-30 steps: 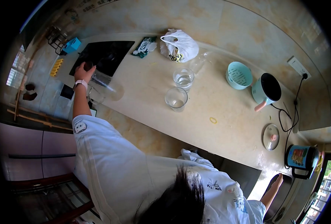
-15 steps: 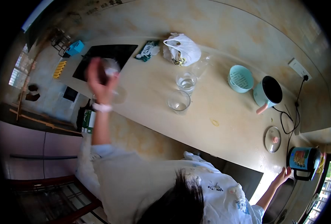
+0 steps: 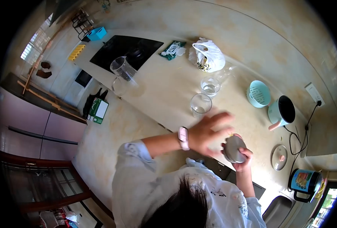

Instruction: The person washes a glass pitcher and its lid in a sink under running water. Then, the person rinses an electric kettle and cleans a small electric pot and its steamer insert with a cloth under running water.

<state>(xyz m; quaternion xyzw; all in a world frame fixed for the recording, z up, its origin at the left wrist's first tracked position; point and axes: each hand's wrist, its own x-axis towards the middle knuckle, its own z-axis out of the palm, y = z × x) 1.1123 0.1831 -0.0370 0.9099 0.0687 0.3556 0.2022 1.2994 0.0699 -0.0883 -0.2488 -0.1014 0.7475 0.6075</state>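
Near the counter's front edge, my left hand [image 3: 203, 136], with a pink watch on the wrist, has its fingers spread and holds nothing; it is slightly blurred. Just to its right, my right hand [image 3: 244, 162] grips a round, flat grey lid [image 3: 235, 148] by its edge, tilted above the counter. A clear glass pitcher [image 3: 123, 69] with a handle stands uncovered beside the black cooktop. Two clear glasses stand close together behind my left hand, the nearer one [image 3: 201, 104] and one with some water [image 3: 210, 86].
On the counter [image 3: 168, 85] are a white plastic bag [image 3: 208, 57], a green packet [image 3: 173, 50], a mint basket [image 3: 258, 94], a mint pot [image 3: 282, 111] with a cord and a glass lid [image 3: 279, 157]. A blue-and-black appliance [image 3: 305, 185] stands beyond the sink [image 3: 278, 212].
My left hand has moved from the pitcher at the left across to the right. The round lid has left the pitcher and is in my right hand, which has come up from the sink side.
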